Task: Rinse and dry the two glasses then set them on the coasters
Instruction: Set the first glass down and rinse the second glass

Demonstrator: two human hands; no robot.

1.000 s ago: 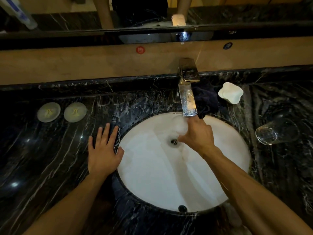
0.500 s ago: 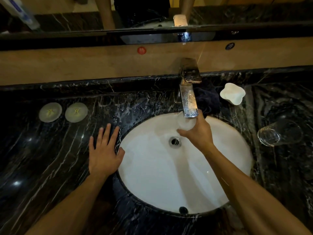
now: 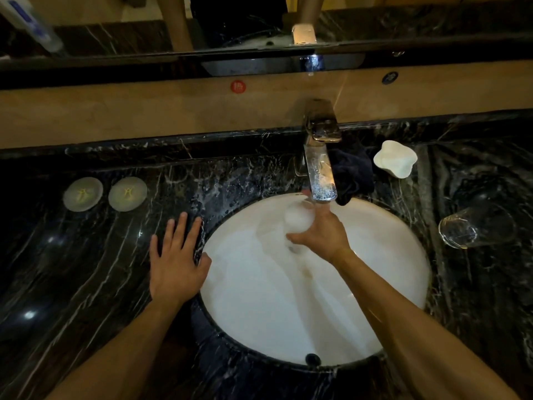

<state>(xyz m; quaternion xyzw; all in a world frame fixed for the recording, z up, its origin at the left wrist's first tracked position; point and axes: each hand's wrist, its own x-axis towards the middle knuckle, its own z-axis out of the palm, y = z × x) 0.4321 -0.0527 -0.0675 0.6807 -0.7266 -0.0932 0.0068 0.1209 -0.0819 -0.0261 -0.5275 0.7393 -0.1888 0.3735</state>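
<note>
Here the right hand (image 3: 323,235) grips a glass (image 3: 298,219) under the faucet (image 3: 320,171); the left hand (image 3: 176,261) lies flat, empty.

No legible txt; red round sticker (image 3: 238,87) on wall ledge, mark too blurry.

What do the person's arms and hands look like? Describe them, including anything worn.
Both the left hand and the right hand are bare: no gloves, and no rings, watch or bracelet visible. Both forearms are uncovered right to the bottom edge of the frame, with no sleeve in view. The left hand's nails look short and unpainted. No markings can be made out in the dim light.
</note>
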